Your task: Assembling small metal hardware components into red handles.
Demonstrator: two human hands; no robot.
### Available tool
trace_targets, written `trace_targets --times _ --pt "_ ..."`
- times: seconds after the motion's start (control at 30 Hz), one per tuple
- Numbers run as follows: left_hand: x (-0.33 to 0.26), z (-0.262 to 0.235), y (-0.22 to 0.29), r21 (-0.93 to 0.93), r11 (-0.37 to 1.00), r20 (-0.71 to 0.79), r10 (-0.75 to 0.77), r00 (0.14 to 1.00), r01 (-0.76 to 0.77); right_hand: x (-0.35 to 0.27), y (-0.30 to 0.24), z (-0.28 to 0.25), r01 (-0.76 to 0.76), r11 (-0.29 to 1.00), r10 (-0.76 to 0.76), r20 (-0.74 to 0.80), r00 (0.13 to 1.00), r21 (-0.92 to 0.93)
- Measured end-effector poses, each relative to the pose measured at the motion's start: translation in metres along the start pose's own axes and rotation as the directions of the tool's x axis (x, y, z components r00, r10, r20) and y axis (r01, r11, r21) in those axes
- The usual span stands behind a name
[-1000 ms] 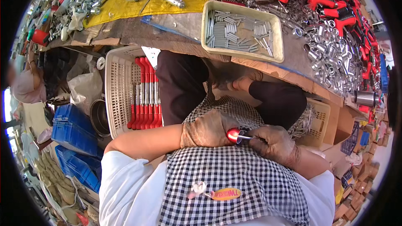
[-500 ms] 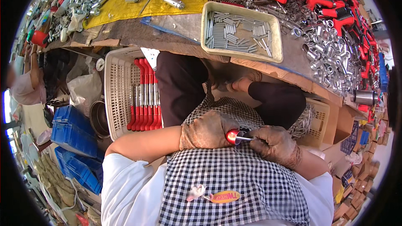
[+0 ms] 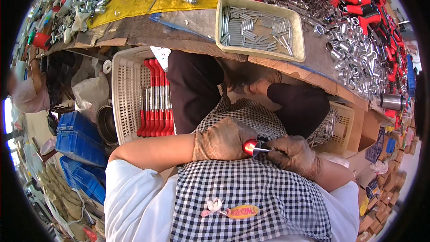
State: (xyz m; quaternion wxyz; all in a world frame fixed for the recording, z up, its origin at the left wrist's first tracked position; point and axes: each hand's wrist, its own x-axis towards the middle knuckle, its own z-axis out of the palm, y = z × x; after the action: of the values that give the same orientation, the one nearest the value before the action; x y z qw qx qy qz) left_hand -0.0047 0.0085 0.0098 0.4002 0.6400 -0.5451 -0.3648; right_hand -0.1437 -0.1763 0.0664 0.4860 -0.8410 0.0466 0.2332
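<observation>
Both my hands wear stained brown work gloves and meet in front of my checked apron. My left hand is wrapped round a red handle, whose rounded end sticks out toward the right. From that end projects a thin metal rod. The fingers of my right hand are closed on the rod's outer end. Most of the handle is hidden inside my left glove, and I cannot tell how deep the rod sits.
A cream tray of metal pins stands at the bench's near edge. Metal sleeves, springs and red handles crowd the right. Left of my legs is a white basket with red-ended tools; blue crates stand farther left.
The red handle's end has turned slightly and shows more of its side. Both hands keep their hold in nearly the same place, while the whole view has shifted a little.
</observation>
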Motion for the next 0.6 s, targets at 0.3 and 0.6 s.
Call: trace_targets --times 0.3,0.6 --pt "0.001 0.005 -0.014 -0.241 0.97 0.03 0.024 0.999 -0.016 0.002 0.004 0.001 -0.029 0.996 0.026 0.035 0.999 0.087" --pt "0.001 -0.001 0.003 -0.126 0.991 -0.212 -0.075 0.974 0.049 -0.008 -0.002 -0.018 0.17 0.952 -0.274 -0.451 0.85 -0.256"
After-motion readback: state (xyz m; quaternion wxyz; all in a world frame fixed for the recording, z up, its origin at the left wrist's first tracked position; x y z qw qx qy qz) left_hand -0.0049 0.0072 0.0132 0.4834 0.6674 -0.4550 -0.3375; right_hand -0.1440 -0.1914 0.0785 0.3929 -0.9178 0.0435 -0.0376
